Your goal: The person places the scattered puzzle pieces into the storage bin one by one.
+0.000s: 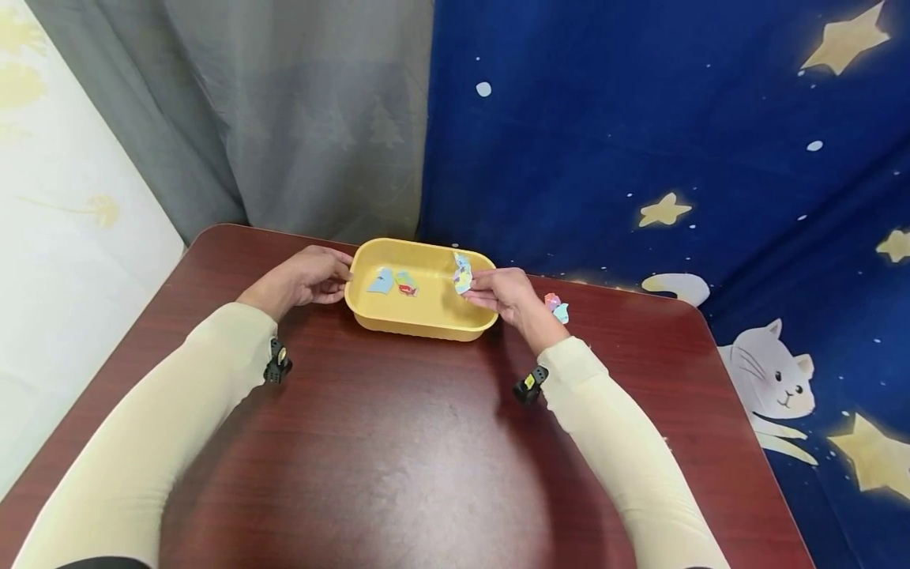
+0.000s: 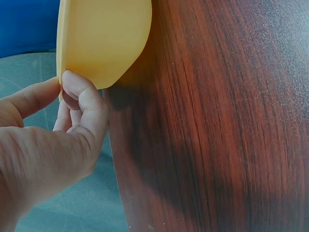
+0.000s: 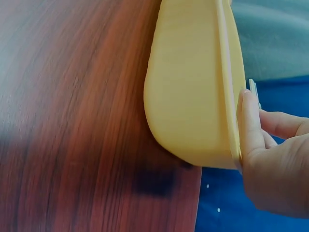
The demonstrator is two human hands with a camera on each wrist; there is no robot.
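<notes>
A yellow plastic tub [image 1: 419, 325] stands near the back edge of the table. My left hand [image 1: 316, 273] pinches its left rim between thumb and fingers, seen closely in the left wrist view. Over the tub's right end, my right hand [image 1: 508, 292] pinches a printed, light-blue and yellow paper-like piece [image 1: 463, 276]. Only the thin edge of that piece [image 3: 254, 89] shows in the right wrist view, beside the rim. Inside the tub lie a light-blue piece [image 1: 381, 281] and a green and red one [image 1: 407, 284].
Small pink and light-blue pieces [image 1: 558, 307] lie on the dark red wooden table [image 1: 419, 442], to the right of my right hand. Behind the table hang a grey curtain [image 1: 320, 118] and a blue cloth with stars [image 1: 569, 158].
</notes>
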